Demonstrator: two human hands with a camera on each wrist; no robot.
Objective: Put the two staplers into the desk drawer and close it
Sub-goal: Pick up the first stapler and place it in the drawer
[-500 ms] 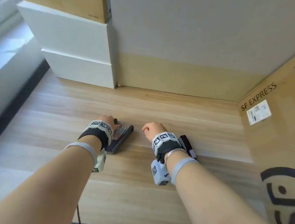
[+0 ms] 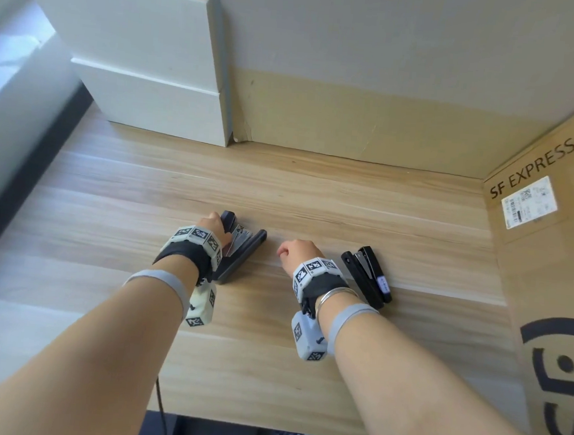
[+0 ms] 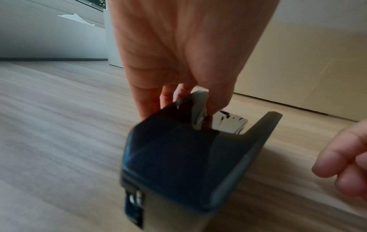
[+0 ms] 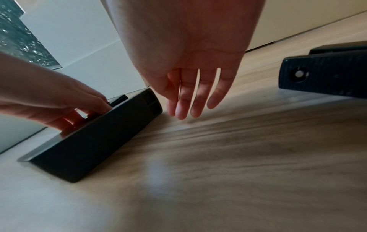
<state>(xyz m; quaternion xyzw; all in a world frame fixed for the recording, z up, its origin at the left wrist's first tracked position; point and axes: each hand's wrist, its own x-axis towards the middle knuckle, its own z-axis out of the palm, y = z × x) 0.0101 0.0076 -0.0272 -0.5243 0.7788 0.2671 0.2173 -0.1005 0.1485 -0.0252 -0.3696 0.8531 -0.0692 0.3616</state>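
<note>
Two black staplers lie on the wooden desk (image 2: 315, 192), and no drawer shows in any view. The big stapler (image 2: 241, 253) lies on its side with its flat base up on edge. The left hand (image 2: 214, 227) has its thumb and fingers pinched on the top arm of it, near the front end. In the left wrist view the fingers (image 3: 151, 100) curl round one side of the arm and the thumb presses the other.

The small stapler (image 2: 368, 275) lies on its side too, near the right wrist, and nothing touches it. The right hand (image 2: 298, 254) holds nothing. In the right wrist view its fingers (image 4: 196, 100) hang down loose and a little spread, just above the desk, between the two staplers.

The step seems to be picking up the big stapler. To do it well, the left hand should probably grab the whole body, top and base together. Holding only the top arm could let the base swing open and flop. A firm squeeze near the middle would keep it from tipping.

The right hand is free, so it could reach over for the small stapler. Then someone still has to find the drawer, most likely under the near edge of the desk.
</note>
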